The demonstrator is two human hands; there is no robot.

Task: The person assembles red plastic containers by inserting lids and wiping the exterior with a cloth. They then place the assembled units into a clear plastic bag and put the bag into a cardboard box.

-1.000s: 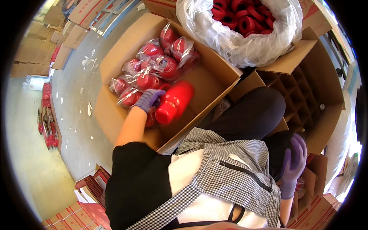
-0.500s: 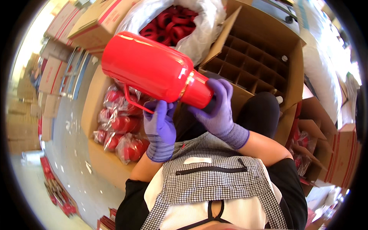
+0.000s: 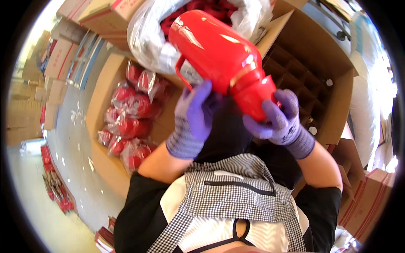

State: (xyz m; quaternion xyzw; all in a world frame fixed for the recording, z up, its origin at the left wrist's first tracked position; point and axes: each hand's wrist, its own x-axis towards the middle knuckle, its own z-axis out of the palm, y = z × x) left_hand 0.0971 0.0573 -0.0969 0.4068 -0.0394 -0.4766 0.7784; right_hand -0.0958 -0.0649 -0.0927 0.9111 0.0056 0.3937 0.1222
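A glossy red vacuum flask with a side handle lies tilted in front of me, its base up and to the left and its neck toward my right hand. My left hand, in a purple glove, grips it by the handle end near the neck; some of its fingers are hidden beneath the body. My right hand, gloved the same way, has its fingers curled round the red cap on the neck. A gold-coloured band shows between body and cap.
Beyond the flask stands a plastic-lined container of red ring-like parts. At the left, a carton holds plastic-wrapped red pieces. To the right is a carton with cardboard dividers. More cartons are stacked far left.
The flask has moved right and tilted more steeply, its neck pointing down to the right. Both hands have shifted with it. My right hand has moved from the neck's end round the cap's side.
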